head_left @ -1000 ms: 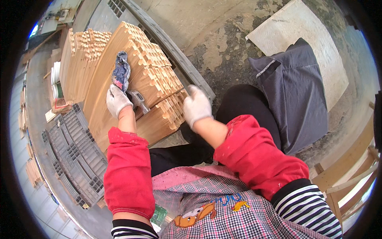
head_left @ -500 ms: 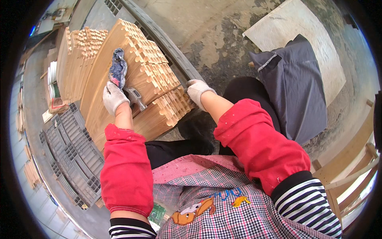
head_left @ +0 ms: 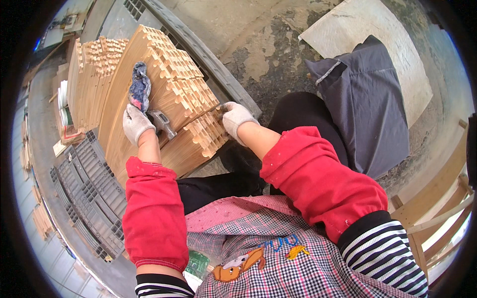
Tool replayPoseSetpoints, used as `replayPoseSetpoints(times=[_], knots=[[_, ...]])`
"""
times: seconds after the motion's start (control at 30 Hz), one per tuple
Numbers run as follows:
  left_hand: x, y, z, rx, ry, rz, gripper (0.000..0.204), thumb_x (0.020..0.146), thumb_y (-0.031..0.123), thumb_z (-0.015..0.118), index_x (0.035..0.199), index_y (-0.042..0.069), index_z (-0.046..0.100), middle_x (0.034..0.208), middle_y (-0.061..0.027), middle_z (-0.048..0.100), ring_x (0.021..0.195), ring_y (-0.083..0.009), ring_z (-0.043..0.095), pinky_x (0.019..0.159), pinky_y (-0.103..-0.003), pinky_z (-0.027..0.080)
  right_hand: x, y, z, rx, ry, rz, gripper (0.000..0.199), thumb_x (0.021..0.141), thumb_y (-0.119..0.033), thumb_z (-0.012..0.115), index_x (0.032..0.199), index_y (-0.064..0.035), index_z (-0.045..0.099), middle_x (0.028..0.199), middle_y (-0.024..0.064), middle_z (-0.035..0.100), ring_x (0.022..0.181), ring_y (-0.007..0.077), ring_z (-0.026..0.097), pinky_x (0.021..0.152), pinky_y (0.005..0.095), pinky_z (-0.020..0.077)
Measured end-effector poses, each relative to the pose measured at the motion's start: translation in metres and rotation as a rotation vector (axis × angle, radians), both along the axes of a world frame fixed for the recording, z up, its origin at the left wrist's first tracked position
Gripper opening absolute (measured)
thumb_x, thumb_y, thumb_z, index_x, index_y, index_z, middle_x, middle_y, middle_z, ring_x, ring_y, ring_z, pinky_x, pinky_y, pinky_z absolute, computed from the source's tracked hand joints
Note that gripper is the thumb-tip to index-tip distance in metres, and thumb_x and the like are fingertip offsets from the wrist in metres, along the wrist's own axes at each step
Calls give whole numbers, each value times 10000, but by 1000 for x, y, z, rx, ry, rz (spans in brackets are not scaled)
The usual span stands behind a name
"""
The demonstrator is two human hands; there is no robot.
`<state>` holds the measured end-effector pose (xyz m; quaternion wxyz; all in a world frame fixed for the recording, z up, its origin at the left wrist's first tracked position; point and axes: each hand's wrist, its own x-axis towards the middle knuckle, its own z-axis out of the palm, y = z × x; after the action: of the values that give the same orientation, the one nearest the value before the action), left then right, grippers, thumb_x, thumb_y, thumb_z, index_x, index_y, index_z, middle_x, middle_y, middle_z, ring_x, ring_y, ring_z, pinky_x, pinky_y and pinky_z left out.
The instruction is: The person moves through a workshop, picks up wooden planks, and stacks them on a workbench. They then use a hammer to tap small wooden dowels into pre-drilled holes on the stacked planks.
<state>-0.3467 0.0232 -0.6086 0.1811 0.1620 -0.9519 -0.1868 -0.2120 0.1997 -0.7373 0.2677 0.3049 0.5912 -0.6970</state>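
A stack of curved wooden pieces (head_left: 124,94) with notched ends (head_left: 186,84) lies at the left. Over its top is my left hand (head_left: 136,124), white-gloved and closed on a crumpled blue cloth (head_left: 140,87) with a pink patch. A grey metal tool (head_left: 163,124) sticks out beside that hand; whether I grip it too is hidden. My right hand (head_left: 238,120), also gloved, is at the near right corner of the stack, against the notched ends. Its fingers are curled, and what they hold, if anything, cannot be made out.
Another notched wooden stack (head_left: 92,74) stands farther left. Grey plastic pallets (head_left: 89,188) lie below it. A grey rail-like edge (head_left: 203,54) runs behind the stack. At right, dark grey cloth (head_left: 362,104) lies partly over a pale board (head_left: 397,54); wooden framing (head_left: 437,198) curves below.
Both hands have shifted slightly left in the picture, along with the cloth, tool and stack. My grip looks the same.
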Motion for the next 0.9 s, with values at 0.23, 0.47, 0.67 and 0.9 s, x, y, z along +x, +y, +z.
replayPoseSetpoints(times=[0.23,0.47,0.67,0.9], knots=[[4,5,7,-34,-13,10,459,902,435,453,1046,46,649,986,-174,666,920,-324,625,801,-375,454,-7,14,13,71,-92,-77,372,828,-126,492,1190,-94,570,1228,186,562,1162,344,519,970,398,407],[5,7,9,-43,-24,20,465,906,433,450,1039,33,648,981,-181,665,914,-327,625,795,-380,453,-4,8,5,41,-77,-37,369,829,-130,510,1190,-92,569,1224,172,571,1165,336,520,965,389,409],[3,1,4,17,5,-39,459,909,423,452,1028,25,647,965,-179,669,887,-312,629,784,-375,454,-2,-1,0,-16,-8,-140,374,806,-113,500,1170,-80,580,1159,187,603,1112,337,554,934,382,429],[4,2,4,4,16,-34,450,908,412,458,1025,19,644,948,-162,674,869,-290,630,784,-365,453,1,-9,2,-74,23,-114,379,801,-64,461,1163,-59,573,1097,179,616,995,309,579,849,370,453]])
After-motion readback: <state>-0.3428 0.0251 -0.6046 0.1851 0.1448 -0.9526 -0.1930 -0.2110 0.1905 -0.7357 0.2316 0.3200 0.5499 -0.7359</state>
